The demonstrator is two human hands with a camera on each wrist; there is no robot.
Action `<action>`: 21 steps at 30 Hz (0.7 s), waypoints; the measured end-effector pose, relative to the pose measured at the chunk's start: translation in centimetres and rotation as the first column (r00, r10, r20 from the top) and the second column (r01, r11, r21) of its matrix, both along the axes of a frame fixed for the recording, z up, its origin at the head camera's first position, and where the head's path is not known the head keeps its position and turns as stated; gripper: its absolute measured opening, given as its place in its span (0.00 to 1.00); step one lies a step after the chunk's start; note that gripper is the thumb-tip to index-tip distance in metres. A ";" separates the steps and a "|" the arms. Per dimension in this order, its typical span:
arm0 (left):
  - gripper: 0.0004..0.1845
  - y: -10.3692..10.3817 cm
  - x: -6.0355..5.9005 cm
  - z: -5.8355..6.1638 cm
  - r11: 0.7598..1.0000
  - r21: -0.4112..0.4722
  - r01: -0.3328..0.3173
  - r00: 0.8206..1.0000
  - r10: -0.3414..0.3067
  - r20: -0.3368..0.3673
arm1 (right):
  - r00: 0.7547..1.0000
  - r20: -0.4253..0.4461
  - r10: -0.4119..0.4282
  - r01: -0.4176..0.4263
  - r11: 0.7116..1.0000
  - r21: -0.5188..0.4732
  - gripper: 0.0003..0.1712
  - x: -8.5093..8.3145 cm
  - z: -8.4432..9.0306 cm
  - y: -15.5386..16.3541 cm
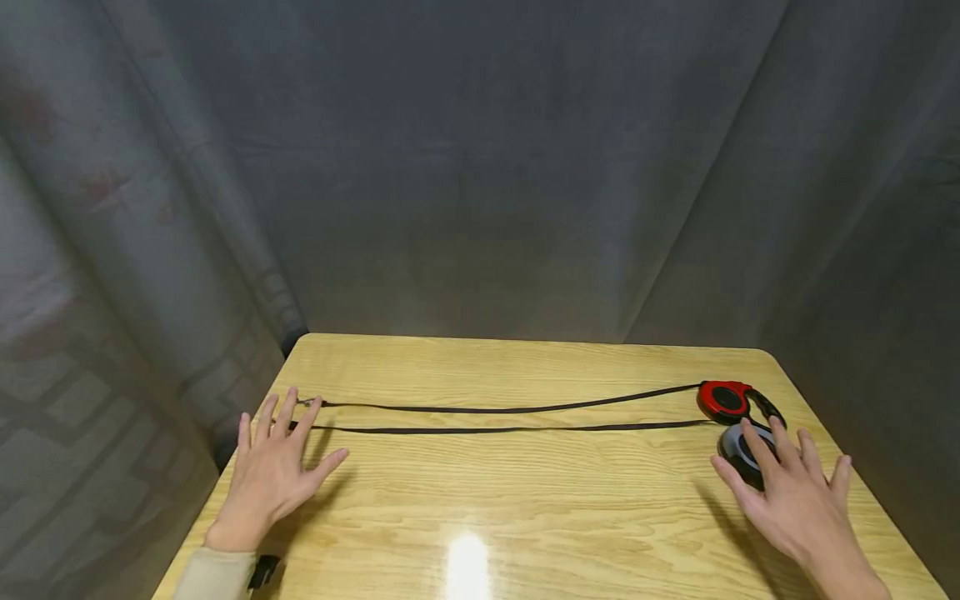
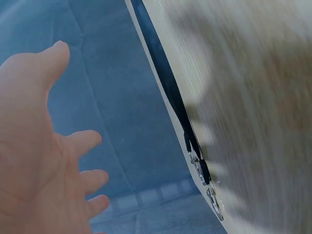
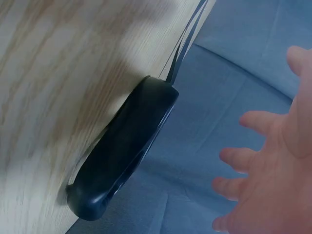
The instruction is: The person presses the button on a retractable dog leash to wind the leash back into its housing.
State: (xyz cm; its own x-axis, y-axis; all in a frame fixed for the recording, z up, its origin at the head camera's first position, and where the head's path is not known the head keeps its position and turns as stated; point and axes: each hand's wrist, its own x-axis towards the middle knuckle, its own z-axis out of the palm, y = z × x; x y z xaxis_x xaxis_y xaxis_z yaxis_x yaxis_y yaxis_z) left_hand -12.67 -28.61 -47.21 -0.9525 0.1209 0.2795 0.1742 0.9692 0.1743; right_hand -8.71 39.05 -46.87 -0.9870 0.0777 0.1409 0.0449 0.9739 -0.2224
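Roughly, edges: leash (image 1: 510, 408) lay across the table (image 1: 480, 500), bare wood lower centre.
Leash case (image 1: 726, 400): red, black, right.
Left hand (image 1: 273, 471): spread, empty.
Right hand (image 1: 795, 496): spread, holding nothing.

Two black straps (image 1: 510, 419) cross the desk (image 1: 480, 500) between the hands; bare wood lies before them, curtain (image 1: 480, 167) behind.

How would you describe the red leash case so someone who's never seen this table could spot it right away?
Find the wooden table before the grey curtain and look to its far right side. There, just beyond the right hand, lies the red leash case, two black straps running leftward. It is the only red thing; the case beside it is grey.
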 end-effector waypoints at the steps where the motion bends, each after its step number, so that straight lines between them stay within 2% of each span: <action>1: 0.50 0.0 0.0 -0.1 1.000 0.001 -0.004 1.000 0.004 -0.002 | 1.000 0.002 0.000 0.000 1.000 0.000 0.50 0.0 0.0 0.1; 13: 0.49 -0.6 0.1 -0.4 0.999 0.015 -0.028 1.000 0.028 0.008 | 1.000 -0.018 -0.004 0.003 0.999 -0.044 0.49 -0.3 -0.4 1.2; 21: 0.47 -0.8 0.2 -0.1 0.998 0.047 -0.040 0.997 0.037 0.075 | 1.000 -0.019 0.005 -0.007 0.994 -0.113 0.47 -0.7 -0.5 2.5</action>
